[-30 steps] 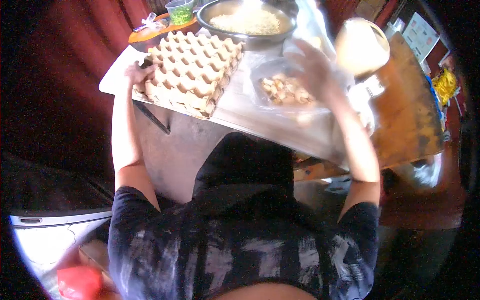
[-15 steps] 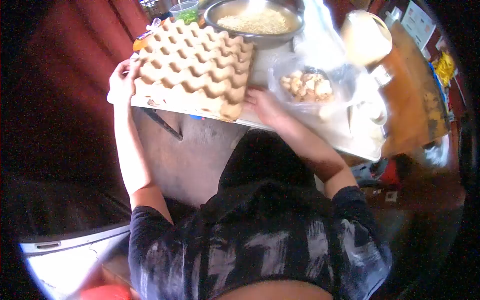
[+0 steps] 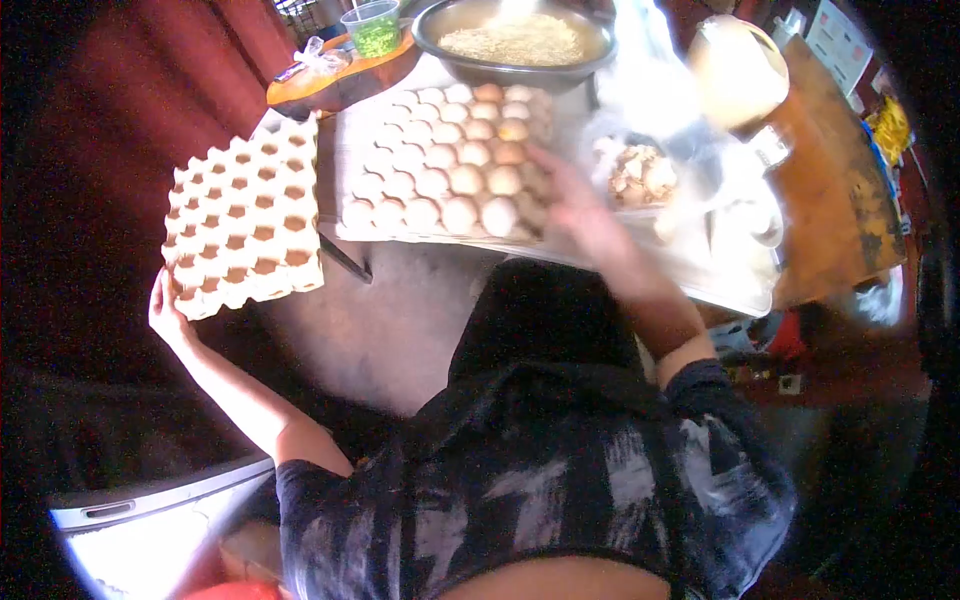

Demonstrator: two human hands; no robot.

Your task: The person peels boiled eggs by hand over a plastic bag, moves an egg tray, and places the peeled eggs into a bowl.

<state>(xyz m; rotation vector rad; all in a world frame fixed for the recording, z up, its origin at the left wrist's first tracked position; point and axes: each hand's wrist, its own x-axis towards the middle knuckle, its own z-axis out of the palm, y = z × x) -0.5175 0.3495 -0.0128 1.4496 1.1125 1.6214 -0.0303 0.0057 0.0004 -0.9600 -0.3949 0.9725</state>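
My left hand [image 3: 168, 308] grips the lower left edge of an empty cardboard egg tray [image 3: 243, 215], which hangs tilted off the table's left end. On the white table [image 3: 690, 270] lies another tray full of eggs [image 3: 440, 165], mostly pale with a few browner ones. My right hand [image 3: 572, 205] is at the right edge of that full tray, blurred, its fingers hard to make out. Just right of it sits a clear plastic bag with broken eggshells [image 3: 642, 175].
Behind the eggs stands a metal bowl of pale shreds [image 3: 515, 45]. An orange-rimmed board [image 3: 345, 80] holds a tub of chopped greens [image 3: 375, 35]. At the right are a cream-coloured container [image 3: 740, 72] and a brown wooden table [image 3: 835, 190].
The empty tray has moved left and down with my left hand, off the spot where the eggs now show. My right hand has shifted slightly right and stays beside the full tray.
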